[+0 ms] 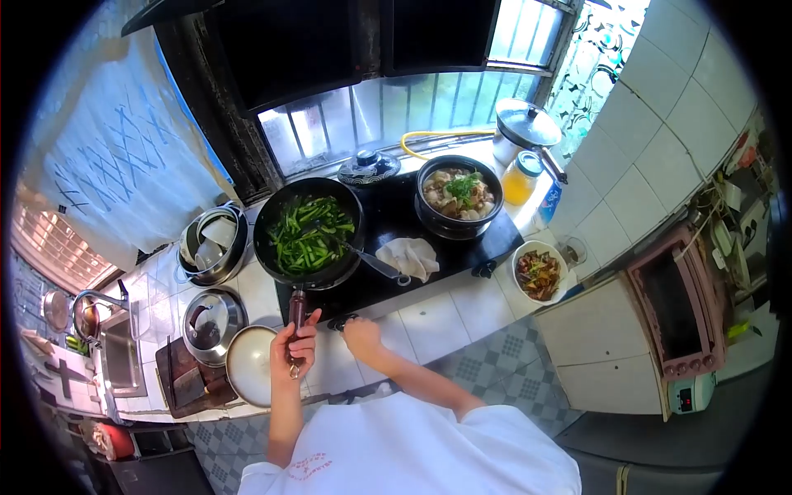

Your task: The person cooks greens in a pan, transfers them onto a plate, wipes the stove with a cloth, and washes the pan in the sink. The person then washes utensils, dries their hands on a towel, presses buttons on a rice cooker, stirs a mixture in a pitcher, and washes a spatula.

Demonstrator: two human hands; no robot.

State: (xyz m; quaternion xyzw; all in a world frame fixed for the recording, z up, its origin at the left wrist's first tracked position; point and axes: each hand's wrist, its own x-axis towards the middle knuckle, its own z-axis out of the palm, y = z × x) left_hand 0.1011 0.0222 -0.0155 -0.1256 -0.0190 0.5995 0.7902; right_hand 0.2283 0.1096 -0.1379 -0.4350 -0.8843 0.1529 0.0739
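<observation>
Black wok (308,233) handle in left hand (295,346), right hand (360,332) at stove (412,272) edge

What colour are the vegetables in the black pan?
Green; the vegetables show clearly in the head view, filling the pan.

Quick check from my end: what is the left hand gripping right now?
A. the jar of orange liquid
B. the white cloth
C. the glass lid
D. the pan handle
D: the left hand is closed around the pan handle of the pan of greens, while the right hand rests at the stove knob.
</observation>
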